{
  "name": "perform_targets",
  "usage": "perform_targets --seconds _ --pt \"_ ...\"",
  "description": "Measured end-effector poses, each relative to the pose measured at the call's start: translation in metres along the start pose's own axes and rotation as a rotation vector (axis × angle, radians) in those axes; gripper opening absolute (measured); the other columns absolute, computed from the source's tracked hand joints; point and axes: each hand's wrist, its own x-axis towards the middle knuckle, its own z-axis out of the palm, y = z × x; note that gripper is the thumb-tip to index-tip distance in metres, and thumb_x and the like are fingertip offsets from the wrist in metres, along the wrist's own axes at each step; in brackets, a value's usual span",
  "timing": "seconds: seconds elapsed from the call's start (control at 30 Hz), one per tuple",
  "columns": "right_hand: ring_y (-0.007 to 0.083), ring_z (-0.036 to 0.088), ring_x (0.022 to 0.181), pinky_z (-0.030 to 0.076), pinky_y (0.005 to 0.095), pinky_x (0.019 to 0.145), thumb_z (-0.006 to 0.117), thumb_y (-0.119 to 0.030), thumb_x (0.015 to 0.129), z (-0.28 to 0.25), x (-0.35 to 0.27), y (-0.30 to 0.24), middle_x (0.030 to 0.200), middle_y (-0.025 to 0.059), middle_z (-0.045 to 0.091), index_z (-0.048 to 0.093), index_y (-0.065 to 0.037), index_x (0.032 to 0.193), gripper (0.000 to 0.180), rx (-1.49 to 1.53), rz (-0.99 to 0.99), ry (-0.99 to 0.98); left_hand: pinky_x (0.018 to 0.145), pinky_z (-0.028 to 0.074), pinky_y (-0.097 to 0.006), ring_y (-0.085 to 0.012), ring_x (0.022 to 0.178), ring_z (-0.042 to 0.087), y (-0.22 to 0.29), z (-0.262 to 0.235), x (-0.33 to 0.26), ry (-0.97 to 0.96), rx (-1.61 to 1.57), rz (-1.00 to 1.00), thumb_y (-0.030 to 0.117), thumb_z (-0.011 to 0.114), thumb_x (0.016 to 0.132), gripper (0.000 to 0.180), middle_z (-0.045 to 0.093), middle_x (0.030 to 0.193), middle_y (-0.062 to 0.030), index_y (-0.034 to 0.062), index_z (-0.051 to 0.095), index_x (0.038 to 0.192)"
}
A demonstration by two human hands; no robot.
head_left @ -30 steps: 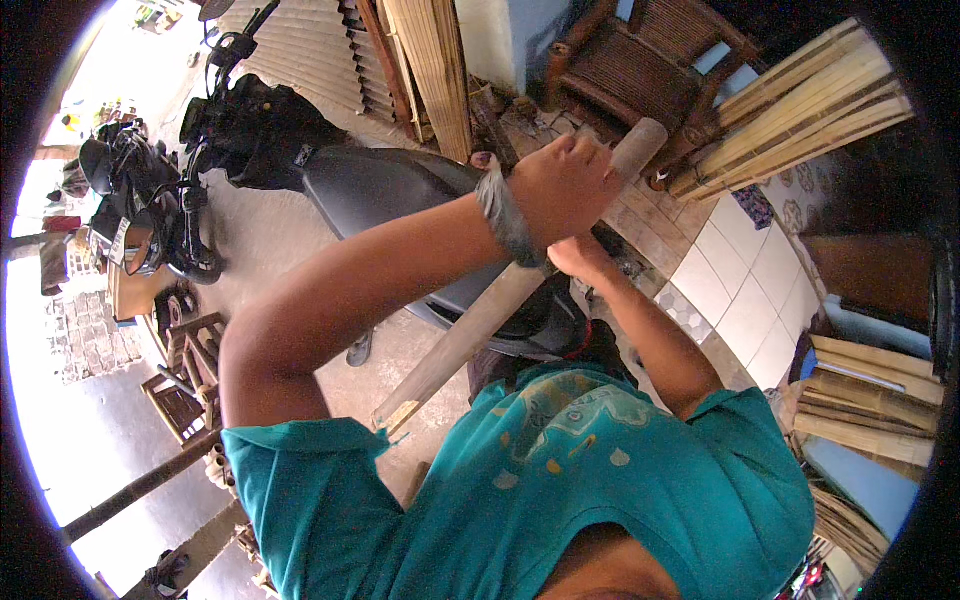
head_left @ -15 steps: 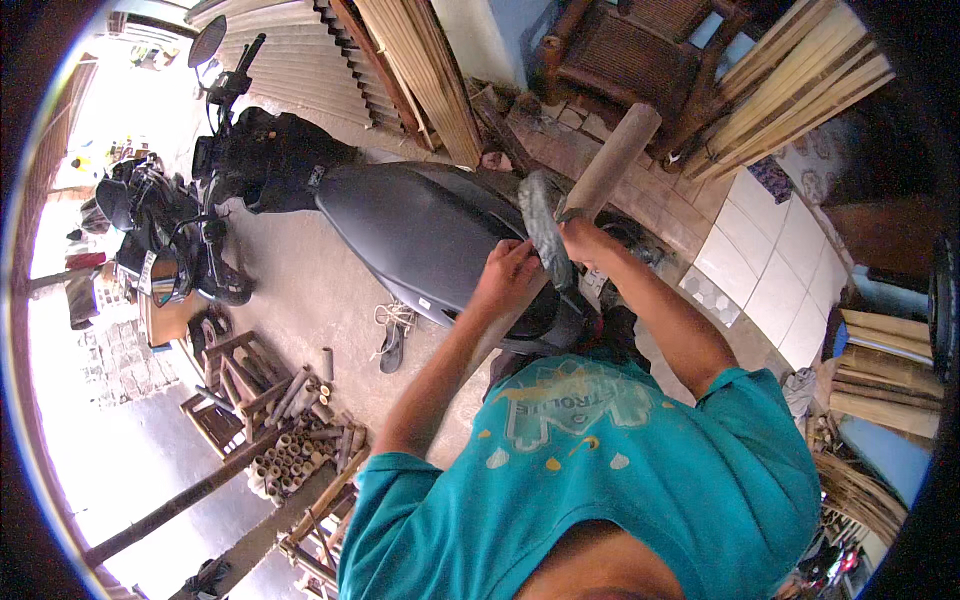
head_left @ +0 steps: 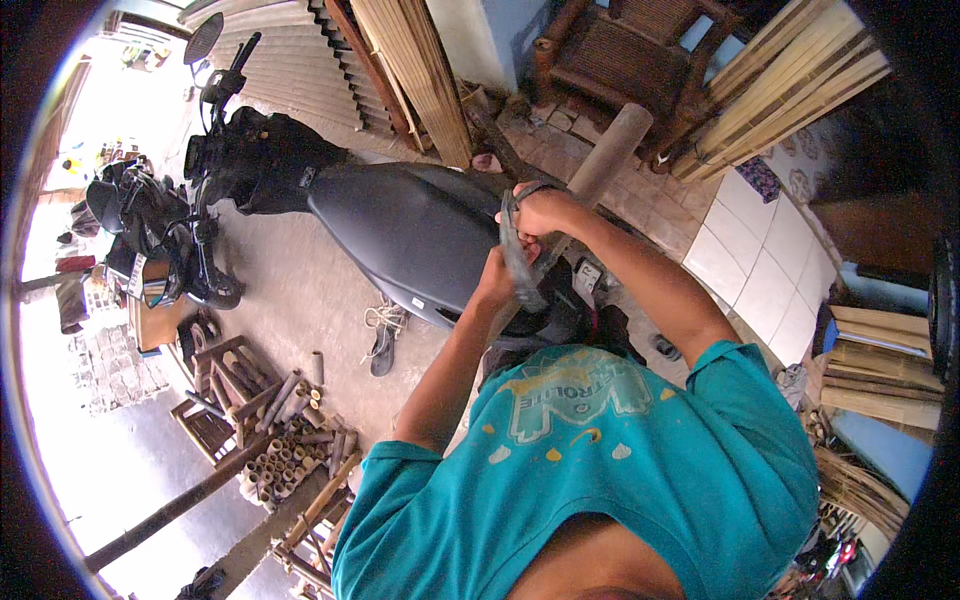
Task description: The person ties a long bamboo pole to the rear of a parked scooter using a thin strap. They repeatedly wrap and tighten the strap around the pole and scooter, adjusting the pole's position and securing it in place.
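A black motorbike (head_left: 400, 225) stands in front of me, its seat lengthwise across the view. A thick brownish bamboo pole (head_left: 612, 148) lies crosswise over its tail end. Around the pole area runs a grey, rubber-looking strap (head_left: 517, 268), smeared by motion. My right hand (head_left: 545, 212) is closed on the strap at the far side, with a dark loop of it over the fingers. Just nearer and to the left, my left hand (head_left: 497, 275) is closed against the strap beside the seat's rear; its fingertips are partly hidden.
A second motorbike (head_left: 150, 220) stands at the left. Cut bamboo pieces (head_left: 275, 462) are piled at lower left near a wooden rack (head_left: 225, 400). A sandal (head_left: 383, 350) lies on the floor. Bamboo slats (head_left: 780, 85) and a wooden chair (head_left: 610, 60) are at the far right.
My right hand has moved up and left, pulling the strap across toward the seat. My left hand has shifted slightly nearer. The strap now bends around the right hand; the pole stays across the tail.
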Motion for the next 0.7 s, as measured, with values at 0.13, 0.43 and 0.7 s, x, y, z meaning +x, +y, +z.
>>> perform_targets --seconds 0.13,0.43,0.7 --pt "0.0352 0.062 0.11 0.05 0.0409 0.091 0.069 -0.057 0.077 -0.052 -0.058 -0.005 0.124 0.0225 0.061 0.06 -0.004 0.123 0.071 -0.076 -0.102 -0.08 0.073 0.044 -0.028 -0.0119 0.081 0.053 -0.015 -0.007 0.006 0.024 0.096 0.077 0.019 0.061 0.095 0.019 0.06 0.088 -0.0027 0.0004 0.064 0.097" --pt "0.0289 0.063 0.058 0.048 0.0437 0.057 0.054 -0.047 0.095 -0.089 -0.134 0.167 0.066 0.0175 0.064 0.067 0.004 0.088 0.053 0.026 0.372 0.578 0.075 0.047 -0.03 -0.0131 0.083 0.056 -0.022 -0.01 0.019 0.027 0.256 0.001 0.028 0.059 0.096 0.028 0.062 0.088 -0.0051 0.0008 0.062 0.102" --pt "0.0415 0.065 0.084 0.051 0.0469 0.077 0.07 -0.018 0.083 0.123 -0.073 0.014 0.09 0.021 0.067 0.063 0.0 0.103 0.028 0.35 -0.047 0.853 0.07 0.047 -0.031 -0.0149 0.077 0.057 -0.026 -0.012 0.006 0.04 0.22 0.064 0.022 0.058 0.095 0.026 0.064 0.083 -0.0083 -0.0022 0.065 0.1"
